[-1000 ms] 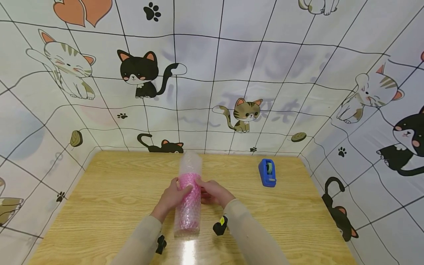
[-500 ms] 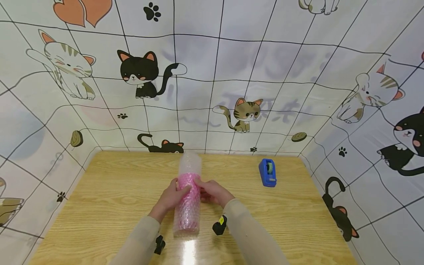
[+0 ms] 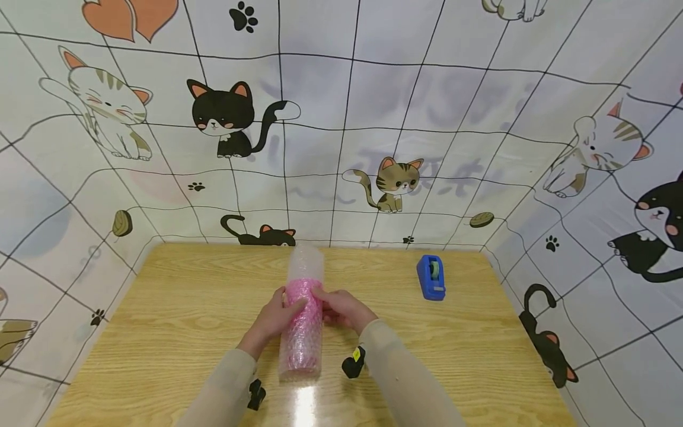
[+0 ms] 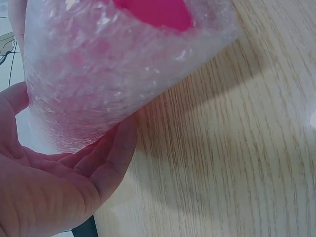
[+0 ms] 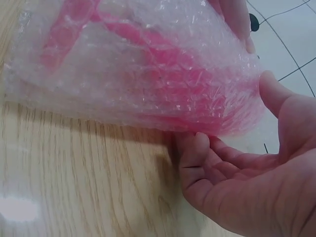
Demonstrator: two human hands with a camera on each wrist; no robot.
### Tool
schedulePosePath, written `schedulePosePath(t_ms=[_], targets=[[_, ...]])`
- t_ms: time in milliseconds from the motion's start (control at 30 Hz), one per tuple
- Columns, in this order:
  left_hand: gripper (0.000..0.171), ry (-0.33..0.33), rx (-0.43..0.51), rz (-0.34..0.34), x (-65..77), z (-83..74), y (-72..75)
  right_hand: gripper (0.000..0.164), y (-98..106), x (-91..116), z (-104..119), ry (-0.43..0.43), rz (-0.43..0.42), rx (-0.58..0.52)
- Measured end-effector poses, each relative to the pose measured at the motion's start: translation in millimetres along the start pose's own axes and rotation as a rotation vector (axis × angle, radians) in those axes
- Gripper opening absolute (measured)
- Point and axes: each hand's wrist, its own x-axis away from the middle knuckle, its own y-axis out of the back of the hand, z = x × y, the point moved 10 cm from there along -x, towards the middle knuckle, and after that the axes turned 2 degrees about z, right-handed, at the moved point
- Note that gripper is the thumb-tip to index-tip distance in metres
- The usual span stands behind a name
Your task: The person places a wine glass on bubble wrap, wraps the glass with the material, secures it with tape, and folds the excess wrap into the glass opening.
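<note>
A long roll of clear bubble wrap (image 3: 303, 356) lies lengthwise on the table, wound around something bright pink. Its far end is clear wrap without pink. The left hand (image 3: 272, 320) grips the roll from the left, thumb on top; in the left wrist view, the fingers of that left hand (image 4: 74, 182) curl under its lower side. From the right, the right hand (image 3: 345, 309) holds it with the thumb on the upper surface. The right wrist view shows the right hand's (image 5: 247, 187) fingers bent beneath the wrap (image 5: 123, 94). The shape of the pink thing inside is mostly hidden.
A blue tape dispenser (image 3: 431, 279) with a roll of tape stands at the back right of the wooden table (image 3: 459, 356). White cloth walls (image 3: 320, 148) printed with cats and grid lines rise behind and on both sides.
</note>
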Motion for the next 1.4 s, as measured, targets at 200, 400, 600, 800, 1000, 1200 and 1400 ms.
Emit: schedulePosePath(t_ms=[200,400,600,800,1000,1200,1400], targets=[[0.084,-0.002,-0.001,-0.019,1.1,-0.2,2.5,0.058,-1,-1,2,0.009,-0.006,-0.017],[0.081,-0.019,-0.016,-0.047,3.5,-3.4,8.1,0.057,-7,0,6,0.037,0.003,-0.043],[0.076,-0.068,-0.003,-0.062,3.2,-6.8,10.7,0.058,-8,1,6,0.040,-0.023,-0.058],[0.066,-0.140,-0.055,-0.140,3.2,-10.5,17.8,0.060,-5,8,12,0.064,-0.112,-0.018],[0.060,-0.162,-0.106,-0.181,5.1,-13.9,21.1,0.060,-2,13,15,0.058,-0.151,0.065],[0.065,-0.155,-0.215,-0.177,11.6,-24.2,21.0,0.060,-3,13,16,0.062,-0.150,0.067],[0.072,-0.136,-0.241,-0.178,13.9,-22.1,21.1,0.056,-5,16,20,0.089,-0.156,0.080]])
